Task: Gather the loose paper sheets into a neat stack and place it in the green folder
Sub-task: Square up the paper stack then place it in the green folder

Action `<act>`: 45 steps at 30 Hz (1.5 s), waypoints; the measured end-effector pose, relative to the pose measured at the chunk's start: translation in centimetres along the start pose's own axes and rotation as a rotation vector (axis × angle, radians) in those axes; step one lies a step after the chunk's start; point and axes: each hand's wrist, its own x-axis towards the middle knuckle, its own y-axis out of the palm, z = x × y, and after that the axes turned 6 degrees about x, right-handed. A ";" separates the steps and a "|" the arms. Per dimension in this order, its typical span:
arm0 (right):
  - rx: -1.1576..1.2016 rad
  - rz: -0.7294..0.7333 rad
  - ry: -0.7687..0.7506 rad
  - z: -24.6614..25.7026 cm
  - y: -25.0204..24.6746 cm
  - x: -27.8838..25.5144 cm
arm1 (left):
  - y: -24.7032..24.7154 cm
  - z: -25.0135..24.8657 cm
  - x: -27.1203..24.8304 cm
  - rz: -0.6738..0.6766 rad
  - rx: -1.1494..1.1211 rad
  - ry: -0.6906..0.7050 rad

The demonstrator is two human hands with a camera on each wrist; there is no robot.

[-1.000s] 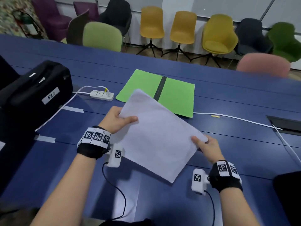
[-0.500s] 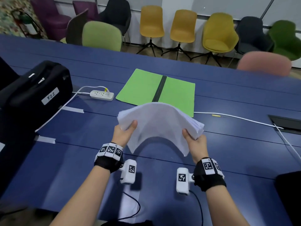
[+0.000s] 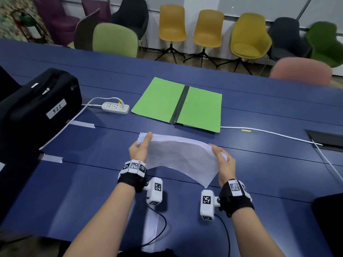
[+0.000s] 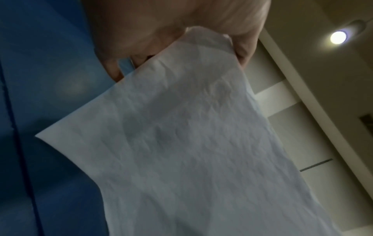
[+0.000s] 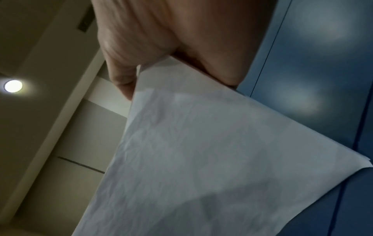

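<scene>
In the head view, the paper stack (image 3: 178,156) is being held above the blue table (image 3: 259,173), pinched at one end by the left hand (image 3: 138,150) and at the other by the right hand (image 3: 223,162), fingers and thumb of each being curled round the sheets. Compared with a second ago, when the sheets were being held up flat and tilted towards the camera, the stack is now being carried lower and further forward, bowed upward in the middle, with its far edge being brought near the open green folder (image 3: 200,108), which is lying flat just beyond and is not yet being touched. The gathering is judged to be done, and the placing is judged to be the step in hand. In the left wrist view, the paper stack (image 4: 191,143) is being gripped at its corner by the left hand (image 4: 153,30), the sheet surface being seen as wrinkled. In the right wrist view, the paper stack (image 5: 201,151) is being clamped at its edge by the right hand (image 5: 161,36), with the table surface being seen behind.
</scene>
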 end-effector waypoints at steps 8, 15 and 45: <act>-0.025 0.070 0.020 0.3 -1.0 0.5 | -0.1 -1.5 -0.3 0.011 0.095 -0.057; -0.171 0.169 0.009 -2.0 -2.2 -1.0 | -0.2 -1.9 -0.6 0.044 0.112 -0.065; -0.265 0.349 -0.188 7.6 -1.2 -0.5 | -0.6 -7.5 -3.7 0.453 0.373 0.599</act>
